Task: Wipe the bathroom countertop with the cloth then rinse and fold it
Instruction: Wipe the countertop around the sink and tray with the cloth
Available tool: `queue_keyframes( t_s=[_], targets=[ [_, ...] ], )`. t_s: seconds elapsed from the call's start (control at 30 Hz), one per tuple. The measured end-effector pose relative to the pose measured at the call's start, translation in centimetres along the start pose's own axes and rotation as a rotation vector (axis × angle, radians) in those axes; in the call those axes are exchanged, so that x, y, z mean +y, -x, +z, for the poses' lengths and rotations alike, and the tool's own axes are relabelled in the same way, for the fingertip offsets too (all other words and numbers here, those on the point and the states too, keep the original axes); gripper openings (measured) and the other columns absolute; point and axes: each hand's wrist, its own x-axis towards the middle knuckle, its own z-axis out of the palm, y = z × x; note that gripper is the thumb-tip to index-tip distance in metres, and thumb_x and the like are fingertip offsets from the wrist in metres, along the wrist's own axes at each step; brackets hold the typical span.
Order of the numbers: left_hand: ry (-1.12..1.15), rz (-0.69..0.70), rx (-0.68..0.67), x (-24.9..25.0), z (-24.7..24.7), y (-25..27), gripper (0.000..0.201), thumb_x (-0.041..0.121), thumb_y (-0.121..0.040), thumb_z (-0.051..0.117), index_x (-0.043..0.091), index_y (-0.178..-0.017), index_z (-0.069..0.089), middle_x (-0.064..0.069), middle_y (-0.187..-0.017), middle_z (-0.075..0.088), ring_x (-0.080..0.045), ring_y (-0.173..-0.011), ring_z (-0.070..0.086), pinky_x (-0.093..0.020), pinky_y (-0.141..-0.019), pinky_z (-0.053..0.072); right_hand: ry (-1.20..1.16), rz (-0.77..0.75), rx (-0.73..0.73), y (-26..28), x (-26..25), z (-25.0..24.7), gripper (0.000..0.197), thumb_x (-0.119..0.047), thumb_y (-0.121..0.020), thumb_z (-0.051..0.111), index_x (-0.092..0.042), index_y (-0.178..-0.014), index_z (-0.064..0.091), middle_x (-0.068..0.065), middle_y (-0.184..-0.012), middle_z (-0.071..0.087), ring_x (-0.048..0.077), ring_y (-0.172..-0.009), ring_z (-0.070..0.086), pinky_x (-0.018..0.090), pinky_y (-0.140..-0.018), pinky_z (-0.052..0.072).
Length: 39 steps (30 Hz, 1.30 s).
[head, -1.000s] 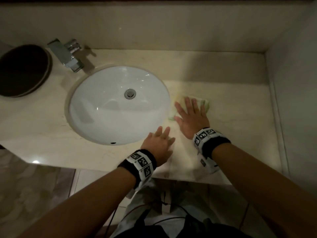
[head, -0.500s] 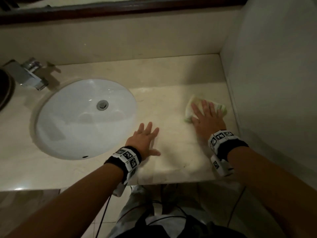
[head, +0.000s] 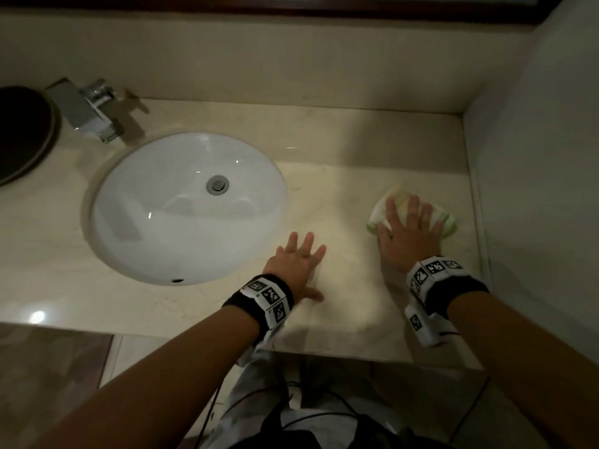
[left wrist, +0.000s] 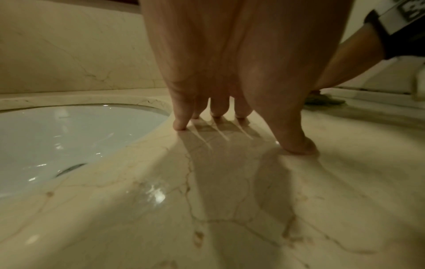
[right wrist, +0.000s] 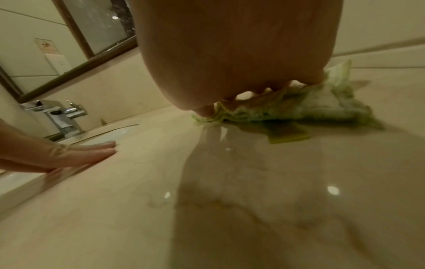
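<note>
A crumpled white and green cloth [head: 402, 199] lies on the beige marble countertop [head: 340, 196] near the right wall. My right hand [head: 410, 230] presses flat on the cloth [right wrist: 317, 107] with straight, spread fingers. My left hand [head: 296, 264] rests flat on the bare countertop [left wrist: 207, 209] just right of the sink, its fingers [left wrist: 181, 116] straight and touching the stone. It holds nothing.
A white oval sink [head: 129, 222] is set into the counter at the left, with a chrome faucet [head: 94, 108] behind it. A dark round object [head: 22, 134] sits at the far left. A wall [head: 534, 189] closes the right side, and a framed mirror [right wrist: 96, 27] hangs above.
My right hand has slid the cloth to the right across the countertop, from beside the sink to near the right wall. My left hand has stayed flat on the counter by the sink.
</note>
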Motion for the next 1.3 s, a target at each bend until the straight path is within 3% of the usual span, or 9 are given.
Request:
queue_keyframes(
  t_s=[0.2, 0.37, 0.47, 0.63, 0.83, 1.0, 1.13, 1.3],
  targets=[
    [-0.003, -0.001, 0.001, 0.0, 0.1, 0.0, 0.102, 0.062, -0.083, 0.058, 0.025, -0.154, -0.006, -0.007, -0.16, -0.018, -0.036, -0.146, -0.013, -0.05, -0.118, 0.012, 0.059, -0.122, -0.056, -1.8, -5.9, -0.8, 0.06, -0.056, -0.098, 0.012, -0.04, -0.152, -0.01, 0.009, -0.161, -0.018, 0.036, -0.147, -0.013, 0.061, -0.114, -0.012],
    [-0.015, -0.003, 0.005, 0.0, 0.2, -0.2, 0.103, 0.062, -0.082, 0.059, 0.025, -0.154, -0.005, -0.007, -0.16, -0.016, -0.037, -0.146, -0.012, -0.05, -0.117, 0.013, 0.113, -0.256, -0.104, -3.1, -11.8, -1.3, 0.06, -0.056, -0.098, 0.007, -0.038, -0.15, -0.017, 0.01, -0.159, -0.025, 0.036, -0.146, -0.02, 0.062, -0.113, -0.011],
    [-0.003, -0.01, -0.005, -0.1, 0.2, -0.4, 0.102, 0.061, -0.082, 0.059, 0.026, -0.154, -0.005, -0.006, -0.16, -0.016, -0.036, -0.146, -0.013, -0.051, -0.117, 0.012, 0.103, -0.275, -0.097, -3.4, -12.5, -1.2, 0.06, -0.056, -0.098, 0.008, -0.038, -0.15, -0.017, 0.01, -0.159, -0.025, 0.036, -0.146, -0.02, 0.061, -0.114, -0.01],
    [0.0, -0.017, -0.013, 0.0, 0.1, -0.3, 0.101, 0.061, -0.083, 0.059, 0.027, -0.153, -0.006, -0.005, -0.16, -0.018, -0.034, -0.146, -0.014, -0.049, -0.118, 0.012, 0.046, -0.305, -0.066, -3.1, -11.0, -1.3, 0.058, -0.055, -0.1, 0.013, -0.039, -0.152, -0.008, 0.002, -0.161, -0.019, 0.028, -0.148, -0.015, 0.053, -0.118, -0.007],
    [0.022, -0.029, -0.029, 0.1, -0.2, 0.0, 0.102, 0.062, -0.083, 0.059, 0.029, -0.153, -0.007, -0.003, -0.159, -0.021, -0.033, -0.146, -0.016, -0.048, -0.12, 0.011, 0.069, -0.278, -0.015, -2.1, -6.0, -1.1, 0.059, -0.054, -0.1, 0.02, -0.039, -0.153, -0.001, -0.001, -0.163, -0.01, 0.028, -0.149, -0.007, 0.054, -0.117, -0.007],
    [0.004, -0.026, -0.03, 0.2, -0.2, 0.1, 0.104, 0.062, -0.083, 0.058, 0.028, -0.153, -0.01, -0.003, -0.158, -0.023, -0.032, -0.146, -0.015, -0.049, -0.119, 0.013, 0.039, -0.155, -0.027, -0.9, 0.5, -1.1, 0.06, -0.055, -0.098, 0.02, -0.042, -0.152, -0.001, -0.003, -0.163, -0.009, 0.027, -0.15, -0.004, 0.052, -0.116, -0.007],
    [-0.007, -0.019, -0.027, 0.3, -0.4, 0.3, 0.104, 0.063, -0.082, 0.058, 0.027, -0.153, -0.009, -0.004, -0.159, -0.021, -0.033, -0.146, -0.014, -0.049, -0.119, 0.015, 0.008, -0.049, 0.009, 0.9, 5.0, -0.9, 0.059, -0.052, -0.099, 0.022, -0.041, -0.152, -0.002, -0.001, -0.164, -0.004, 0.029, -0.149, 0.001, 0.052, -0.118, 0.002],
    [-0.003, -0.016, -0.03, 0.3, -0.5, 0.3, 0.104, 0.063, -0.082, 0.058, 0.027, -0.153, -0.01, -0.004, -0.159, -0.021, -0.033, -0.146, -0.014, -0.049, -0.119, 0.013, 0.034, -0.036, 0.026, 1.4, 6.4, -0.6, 0.06, -0.052, -0.099, 0.023, -0.04, -0.153, -0.002, 0.0, -0.164, -0.002, 0.03, -0.149, 0.004, 0.054, -0.118, 0.006]
  ],
)
